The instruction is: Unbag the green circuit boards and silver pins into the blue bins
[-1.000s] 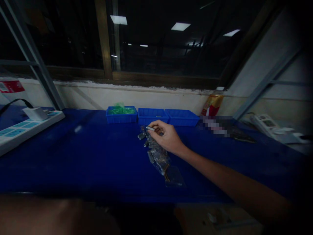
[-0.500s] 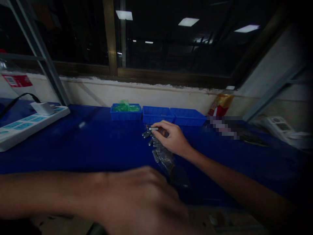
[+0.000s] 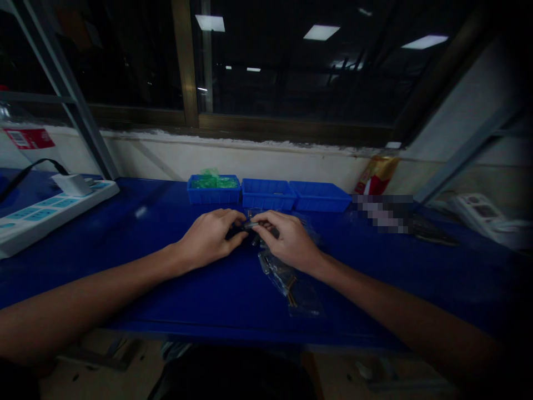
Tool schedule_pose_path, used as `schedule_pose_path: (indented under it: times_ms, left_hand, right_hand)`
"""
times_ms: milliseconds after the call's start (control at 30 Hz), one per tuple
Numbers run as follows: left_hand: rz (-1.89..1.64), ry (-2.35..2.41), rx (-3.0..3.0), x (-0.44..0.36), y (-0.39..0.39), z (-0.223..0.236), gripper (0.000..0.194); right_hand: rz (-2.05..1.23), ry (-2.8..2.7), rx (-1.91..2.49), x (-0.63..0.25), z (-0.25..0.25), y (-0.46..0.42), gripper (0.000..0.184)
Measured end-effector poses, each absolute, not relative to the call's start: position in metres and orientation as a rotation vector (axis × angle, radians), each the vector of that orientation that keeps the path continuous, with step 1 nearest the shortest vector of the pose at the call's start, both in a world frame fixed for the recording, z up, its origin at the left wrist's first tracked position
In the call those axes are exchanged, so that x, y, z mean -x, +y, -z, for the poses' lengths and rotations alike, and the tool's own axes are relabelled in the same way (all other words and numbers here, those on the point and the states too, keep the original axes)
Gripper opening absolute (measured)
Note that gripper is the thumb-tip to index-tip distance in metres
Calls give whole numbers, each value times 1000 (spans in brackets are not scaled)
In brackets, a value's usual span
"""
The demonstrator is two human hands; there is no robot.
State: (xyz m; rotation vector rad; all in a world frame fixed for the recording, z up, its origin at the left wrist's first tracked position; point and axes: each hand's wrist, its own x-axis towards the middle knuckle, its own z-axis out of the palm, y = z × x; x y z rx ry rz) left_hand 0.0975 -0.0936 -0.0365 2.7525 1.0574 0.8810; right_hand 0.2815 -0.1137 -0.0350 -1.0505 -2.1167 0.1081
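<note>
My right hand (image 3: 289, 239) pinches a small silvery metal cylinder (image 3: 251, 225) between thumb and fingertips, just above the table. Facing it from the left is my left hand (image 3: 210, 236), with curved fingers and the thumb apart, close to the cylinder's left end. Whether its fingertips touch the piece is too dark to tell. Under and beside my right hand lie crinkled clear plastic bags (image 3: 306, 297) with several small metal pieces. One metal cylinder (image 3: 264, 262) lies at the bags' left side, and a brassy piece (image 3: 291, 299) shows through the plastic.
Three blue bins stand along the wall: the left bin (image 3: 214, 195) holds green plastic, beside a middle bin (image 3: 268, 201) and a right bin (image 3: 320, 204). A white power strip (image 3: 54, 214) lies left. A red-and-gold packet (image 3: 377, 176) and a whitish device (image 3: 478, 214) are at right.
My left hand has moved from the near edge, close to the camera, forward to the metal cylinder. My right hand stays in about the same place, still pinching the cylinder.
</note>
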Motion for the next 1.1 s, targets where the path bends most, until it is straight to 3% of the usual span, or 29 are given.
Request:
schedule_pose_path:
  times_ms: [333,600,1100]
  left_hand:
    - [-675,1078,-2799,-95,-96,34,17]
    - [-577,1066,-2853,-96,-94,35,13]
    - [-338,1074,-2964,-94,-99,33,21]
  right_hand:
    - [-170,-2263,908,-282,33,-117,18]
    - [4,-2339,888,-282,36,-118,18]
    - [50,-2436,959,-283,32,-119,16]
